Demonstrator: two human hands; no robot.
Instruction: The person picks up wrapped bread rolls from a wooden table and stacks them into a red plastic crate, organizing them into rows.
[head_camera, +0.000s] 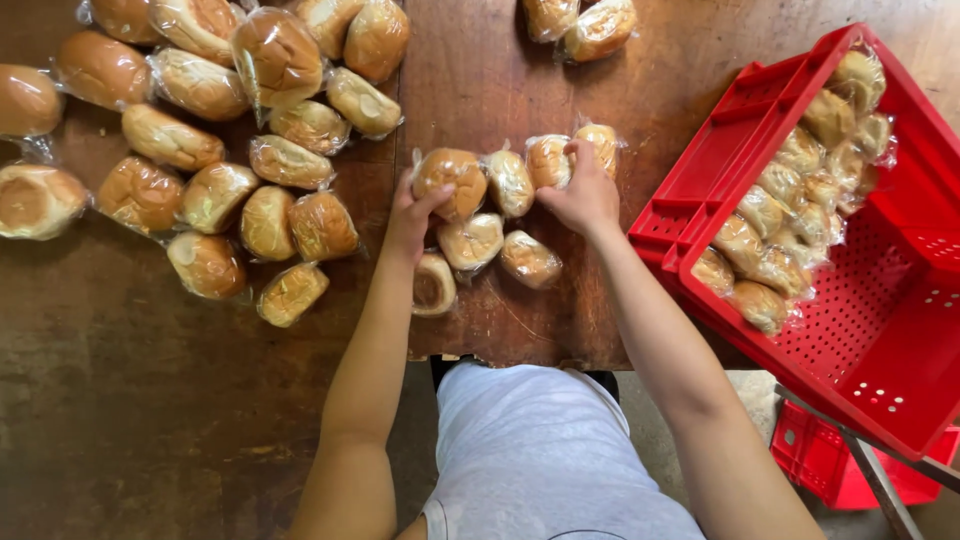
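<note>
Cluster: small group of round golden bread buns, each sealed in clear plastic wrap (490, 215), lies on the dark brown wooden table (150, 420) just in front of the person, near its front edge; buns touch one another, seemingly gathered between the hands.
Left hand: left hand (410, 215) at the cluster's left side, fingers curled around the upper-left wrapped bun (450, 180), thumb on top; closed on it.
Right hand: right hand (585, 195) at the cluster's upper right, fingertips pressed down on the far-right wrapped bun (600, 143); whether it grips or only pushes, cannot tell.
Left of cluster: larger loose spread of wrapped buns (220, 150), well apart.
Beyond cluster: two more wrapped buns (585, 25) at the table's far edge.
Right of cluster: red perforated plastic crate (880, 330), tilted toward the person, wrapped buns heaped in its upper corner, probably for easy reach.
</note>
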